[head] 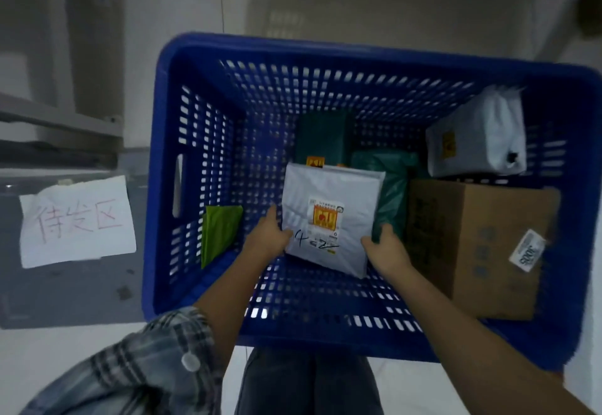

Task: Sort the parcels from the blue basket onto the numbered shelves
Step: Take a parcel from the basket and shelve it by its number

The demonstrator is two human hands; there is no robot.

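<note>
A flat white parcel (330, 219) is held over the inside of the blue basket (202, 95) — gripped at its two near corners. The left hand (267, 235) is curled round the left edge, thumb on top; the right hand (384, 250) is curled round the right corner, its fingers tucked beneath the parcel and hidden. A printed label and handwritten marks are seen on its face (the marks read upside down). Behind it dark green bags (325, 141) are piled, a cardboard box (472, 245) stands to the right with a grey wrapped parcel (475, 141) beyond, and a light green packet (220, 232) leans on the left wall. A paper sign (76, 221) is fixed on the floor beside the basket.
</note>
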